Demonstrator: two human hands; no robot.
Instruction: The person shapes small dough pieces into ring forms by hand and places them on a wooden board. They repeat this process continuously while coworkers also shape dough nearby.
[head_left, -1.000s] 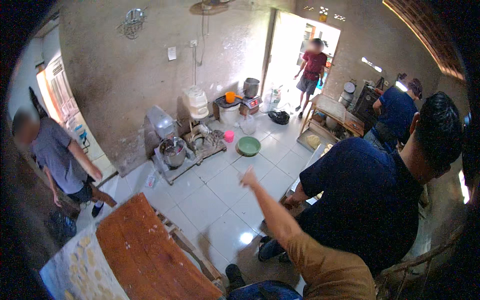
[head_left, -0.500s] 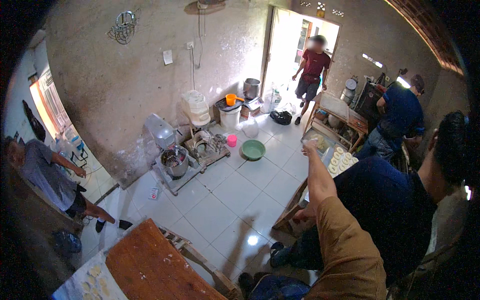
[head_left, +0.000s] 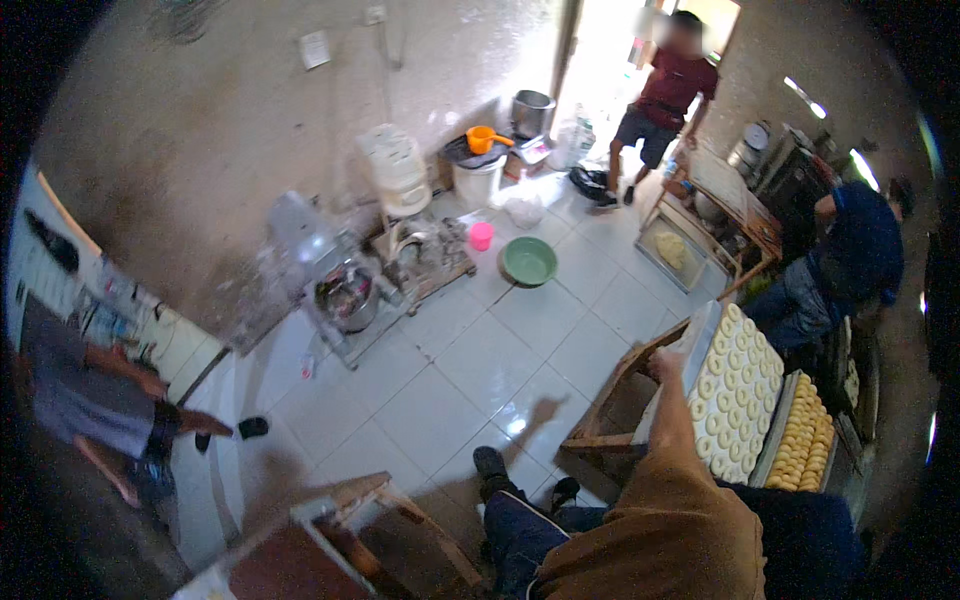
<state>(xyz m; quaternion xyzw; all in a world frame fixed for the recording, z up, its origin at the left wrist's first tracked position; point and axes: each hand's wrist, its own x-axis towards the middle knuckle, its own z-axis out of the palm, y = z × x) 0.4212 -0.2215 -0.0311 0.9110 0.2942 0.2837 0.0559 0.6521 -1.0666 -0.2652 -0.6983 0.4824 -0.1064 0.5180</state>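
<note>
My right hand [head_left: 665, 364], at the end of a brown sleeve, is closed at the left rim of a large tray [head_left: 706, 322]. Rows of pale ring-shaped doughnuts [head_left: 735, 395] lie on the tray, which rests on a wooden table [head_left: 600, 415]. The fingers are small and partly hidden, but they appear curled over the rim. Beside this tray, on its right, a second tray holds golden-brown pieces [head_left: 803, 430] packed close together. My left hand is out of view.
A person in dark clothes [head_left: 800, 530] is close by at lower right; another [head_left: 855, 240] works behind. One in a red shirt [head_left: 680, 90] is at the doorway. One in grey [head_left: 85, 375] is at left. A mixer [head_left: 345, 290], green basin [head_left: 530, 261] and wooden table [head_left: 300, 560] surround the floor.
My view has shifted, and the whole doughnut tray now shows. The nearby person in dark clothes has moved lower. The red-shirted person has come closer. My right hand stays at the tray's left side.
</note>
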